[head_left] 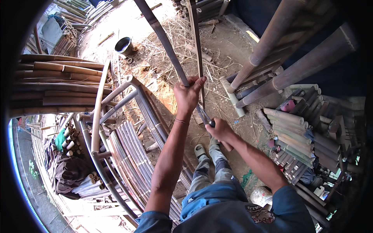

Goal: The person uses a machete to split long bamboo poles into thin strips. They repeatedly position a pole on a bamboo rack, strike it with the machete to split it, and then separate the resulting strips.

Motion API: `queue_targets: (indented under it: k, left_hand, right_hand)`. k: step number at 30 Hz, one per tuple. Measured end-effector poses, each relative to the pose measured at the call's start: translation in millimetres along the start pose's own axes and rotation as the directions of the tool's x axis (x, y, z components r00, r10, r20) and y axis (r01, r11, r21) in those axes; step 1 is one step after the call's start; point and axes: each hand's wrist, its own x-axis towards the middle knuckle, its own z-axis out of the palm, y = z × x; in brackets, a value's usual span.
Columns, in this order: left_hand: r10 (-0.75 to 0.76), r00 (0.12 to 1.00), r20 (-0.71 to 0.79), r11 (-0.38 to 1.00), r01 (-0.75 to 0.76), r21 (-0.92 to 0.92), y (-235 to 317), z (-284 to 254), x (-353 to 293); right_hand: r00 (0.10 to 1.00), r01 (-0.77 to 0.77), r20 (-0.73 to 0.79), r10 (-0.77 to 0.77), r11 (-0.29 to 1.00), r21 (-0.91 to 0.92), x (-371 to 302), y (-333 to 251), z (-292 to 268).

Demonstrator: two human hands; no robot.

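Note:
My left hand (187, 96) is closed round a long dark bamboo strip (165, 42) that runs up and away to the far left. A second, narrower strip (196, 42) passes beside the thumb; the two meet near my hands and spread apart farther off. Just below and to the right, my right hand (221, 130) grips a knife (204, 114). Its blade lies against the bamboo where the strips come together, and a brown handle end shows under the fist. How deep the blade sits in the bamboo cannot be made out.
A bamboo bench (132, 151) stands at my left, near stacked dark poles (58, 83). Thick bamboo poles (279, 77) lean at the right, above piled cut lengths (291, 132). A black bucket (124, 46) and scattered shavings (171, 35) lie ahead.

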Motion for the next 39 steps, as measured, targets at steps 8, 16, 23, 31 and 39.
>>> queue_targets:
  k: [8,16,23,31,39]
  left_hand:
    - [-0.014,0.997,0.074,0.998,0.019,-0.061,-39,-33,15]
    - [-0.105,0.992,0.072,0.981,0.116,-0.154,-140,-6,46]
    - [-0.080,0.997,0.017,0.984,0.082,-0.159,-151,23,69]
    - [0.052,0.999,-0.006,0.984,-0.053,-0.168,-160,26,78]
    - [0.117,0.992,-0.055,0.990,-0.121,-0.075,-181,17,102]
  right_hand:
    - [0.860,-0.417,0.241,0.450,0.891,-0.178,40,102,53]
    - [0.903,-0.257,0.277,0.328,0.930,-0.263,95,125,40]
    - [0.944,-0.106,0.177,0.280,0.762,-0.639,119,99,18]
    - [0.965,0.250,-0.104,-0.240,0.963,0.100,148,126,80]
    - [0.795,-0.506,0.400,0.456,0.863,0.021,156,362,169]
